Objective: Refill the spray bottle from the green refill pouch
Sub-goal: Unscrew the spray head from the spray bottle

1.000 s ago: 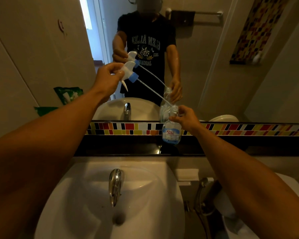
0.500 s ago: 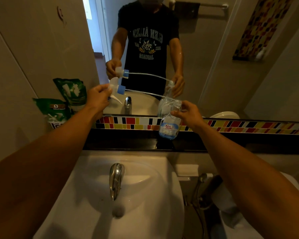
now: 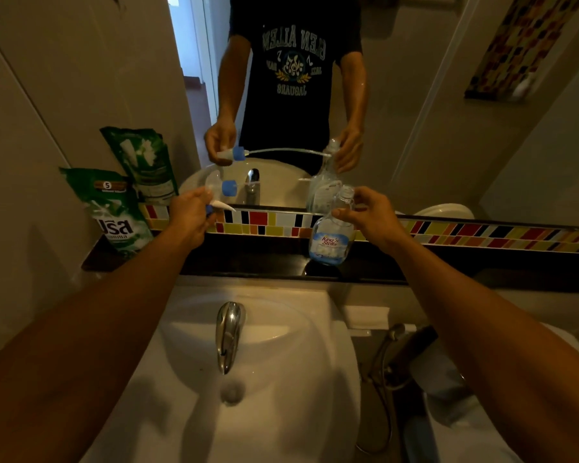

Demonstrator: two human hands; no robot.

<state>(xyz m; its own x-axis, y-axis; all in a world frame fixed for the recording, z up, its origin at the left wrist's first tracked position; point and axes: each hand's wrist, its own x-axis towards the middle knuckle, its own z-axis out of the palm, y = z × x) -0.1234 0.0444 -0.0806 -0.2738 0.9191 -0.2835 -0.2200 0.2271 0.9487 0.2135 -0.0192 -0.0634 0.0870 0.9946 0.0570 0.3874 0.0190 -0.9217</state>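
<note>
Change since earlier frames: left hand [image 3: 189, 217] has swung the white trigger sprayer head with blue collar [image 3: 222, 192] lower and leftward, dip tube now drawn almost level and clear of the bottle mouth.
Left hand grip: fingers closed around the sprayer head, trigger pointing right; held out to the side, probably to keep the wet tube away from the opening.
Right hand [image 3: 370, 218]: fingers pinched on the neck of the clear plastic spray bottle with blue-white label [image 3: 331, 233], steadying it upright.
Bottle location: standing on the dark ledge [image 3: 248, 259] below the mirror, behind the white ceramic basin [image 3: 281, 412]; mouth open, liquid level looks low.
Green refill pouch [image 3: 116, 212]: leaning against the left wall at the ledge's end, untouched, near the left hand; its reflection shows behind it.
Step judged: sprayer removed; setting it down and fetching the pouch is not yet done.
Risk: drips from the tube; light bottle may tip if released.
</note>
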